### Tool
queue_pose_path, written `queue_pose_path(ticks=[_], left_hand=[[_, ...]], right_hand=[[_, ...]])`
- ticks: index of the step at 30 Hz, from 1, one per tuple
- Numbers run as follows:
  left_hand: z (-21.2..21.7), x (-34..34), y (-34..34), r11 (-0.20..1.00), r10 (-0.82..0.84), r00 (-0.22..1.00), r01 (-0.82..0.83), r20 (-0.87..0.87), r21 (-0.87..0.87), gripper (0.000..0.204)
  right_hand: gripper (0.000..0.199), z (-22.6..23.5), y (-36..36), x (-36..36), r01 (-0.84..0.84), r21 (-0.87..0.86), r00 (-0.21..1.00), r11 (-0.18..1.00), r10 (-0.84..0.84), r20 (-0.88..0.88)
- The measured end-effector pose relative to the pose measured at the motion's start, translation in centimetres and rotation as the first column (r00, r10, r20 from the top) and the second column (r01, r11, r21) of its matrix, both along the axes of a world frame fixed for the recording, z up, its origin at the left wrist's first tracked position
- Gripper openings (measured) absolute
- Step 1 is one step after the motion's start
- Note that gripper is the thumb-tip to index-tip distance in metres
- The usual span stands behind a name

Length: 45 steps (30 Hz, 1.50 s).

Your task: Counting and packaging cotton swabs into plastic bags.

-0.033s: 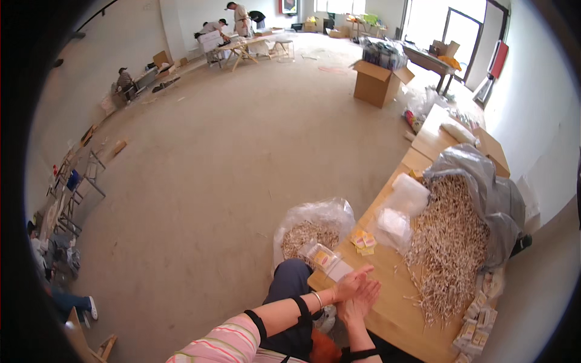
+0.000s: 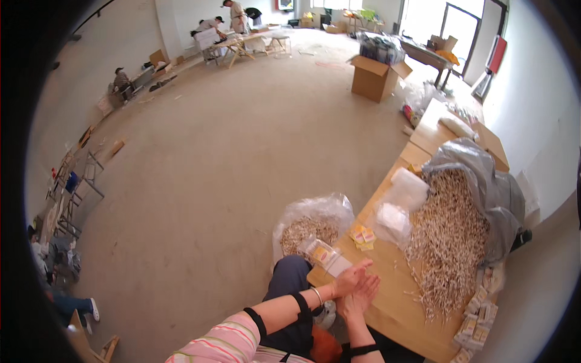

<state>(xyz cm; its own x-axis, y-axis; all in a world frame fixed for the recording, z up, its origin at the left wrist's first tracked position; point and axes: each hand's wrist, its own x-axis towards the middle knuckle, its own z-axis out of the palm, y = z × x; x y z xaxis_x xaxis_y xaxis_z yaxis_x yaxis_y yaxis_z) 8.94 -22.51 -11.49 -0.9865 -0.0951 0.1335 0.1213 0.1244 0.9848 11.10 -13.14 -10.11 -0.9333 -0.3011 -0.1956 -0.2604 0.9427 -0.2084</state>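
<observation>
Over the near corner of the wooden table, my left hand [image 2: 349, 281] and my right hand [image 2: 362, 296] are brought together palm to palm. The fingers of both stretch out toward the upper right. Whatever may lie between the palms is hidden. A large heap of cotton swabs [image 2: 451, 242] spreads across the table to the right of my hands. Just beyond my left hand, a clear plastic packet [image 2: 324, 253] with a yellow-and-white label lies at the table's edge. Small yellow cards [image 2: 363, 236] rest on the tabletop past it.
A clear bag of swabs [image 2: 311, 227] stands beyond my knee, left of the table [image 2: 393, 314]. Behind the heap slumps a grey plastic bag [image 2: 484, 169]. White plastic bags [image 2: 404, 190] and small packs [image 2: 475, 330] flank the heap. An open carton [image 2: 375, 78] stands on the floor farther off; people work at the back.
The view has tilted slightly, so the far scene sits a little higher. My hands stay together in nearly the same place, my left fingers a touch higher in the picture.
</observation>
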Motion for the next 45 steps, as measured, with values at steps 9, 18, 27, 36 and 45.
queue_pose_path(ticks=[9, 18, 27, 36, 45], left_hand=[[-0.7, 1.0, -1.9, 0.999, -0.047, 0.999, 0.047, 0.006, 0.016, 0.053], [0.0, 0.6, -3.5, 0.998, -0.047, 0.998, 0.046, 0.029, 0.048, 0.043], [2.9, 0.8, -6.3, 0.979, 0.048, 0.999, -0.049, -0.010, -0.199, 0.040], [-1.3, 0.8, -13.3, 0.556, 0.364, 0.927, -0.294, -0.091, -0.778, 0.044], [-4.1, -0.1, -14.7, 0.975, 0.107, 0.952, -0.157, 0.286, 0.158, 0.045]], right_hand=[[0.092, 0.5, -1.5, 1.1, -0.057, -0.002, 0.997, 0.998, 0.057, 0.045], [0.085, -2.2, -1.2, 1.2, -0.058, -0.130, 0.995, 0.990, 0.047, -0.089], [0.090, -1.2, -2.7, 0.7, -0.022, -0.098, 0.994, 0.995, 0.012, -0.105], [0.089, -0.4, -5.3, 0.6, -0.048, -0.121, 0.994, 0.992, 0.035, -0.102], [0.091, 0.0, -7.2, 1.1, -0.094, -0.155, 0.988, 0.983, 0.073, -0.135]])
